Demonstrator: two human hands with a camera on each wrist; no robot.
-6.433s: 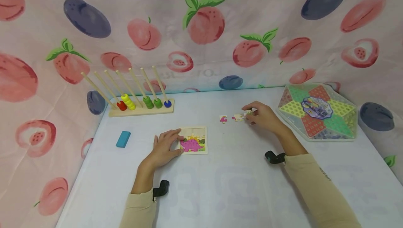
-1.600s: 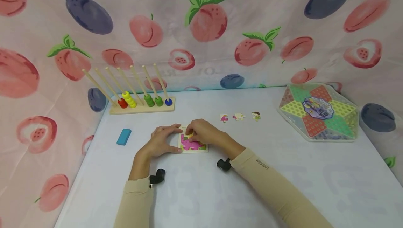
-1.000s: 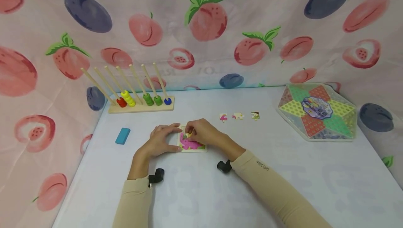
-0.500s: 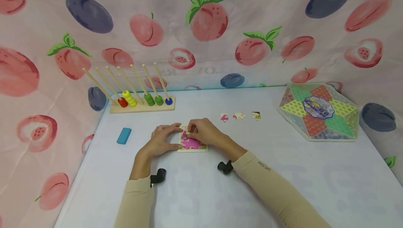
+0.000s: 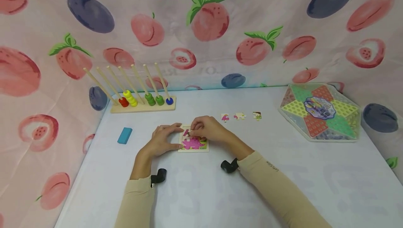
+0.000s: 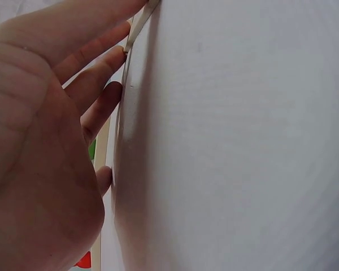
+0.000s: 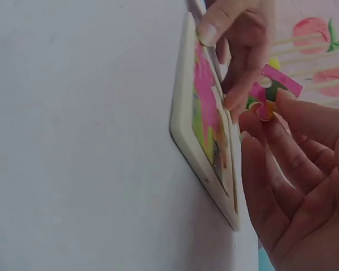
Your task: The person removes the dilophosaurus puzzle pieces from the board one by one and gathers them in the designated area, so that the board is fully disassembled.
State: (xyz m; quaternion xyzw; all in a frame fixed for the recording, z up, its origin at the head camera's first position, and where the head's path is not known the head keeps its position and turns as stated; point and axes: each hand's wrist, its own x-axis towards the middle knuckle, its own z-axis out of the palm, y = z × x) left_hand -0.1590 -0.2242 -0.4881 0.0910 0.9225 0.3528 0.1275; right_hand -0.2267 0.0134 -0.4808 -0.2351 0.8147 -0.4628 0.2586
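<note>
A small dinosaur jigsaw puzzle in a pale wooden frame (image 5: 193, 151) lies on the table. My left hand (image 5: 161, 139) holds its left side, with the thumb at the near corner and the fingers at the far one. In the right wrist view, my right hand (image 7: 308, 169) pinches a pink and green puzzle piece (image 7: 291, 86) above the frame, thumb against fingers. It looks like more than one piece joined, with yellow at its lower end. Part of the pink dinosaur picture (image 5: 192, 144) shows in the frame; my right fingers cover its upper right area.
Three loose puzzle pieces, one pink (image 5: 225, 117), one pale (image 5: 240, 116) and one brown-green (image 5: 257, 116), lie beyond the right hand. A blue block (image 5: 125, 135) sits at left. A bead-peg rack (image 5: 143, 107) stands behind; a hexagonal box (image 5: 321, 112) is at far right.
Several seconds ago my right hand was at the loose pieces; it came to the puzzle frame. Over the last half second it rises slightly to the right with the piece. My left hand stays.
</note>
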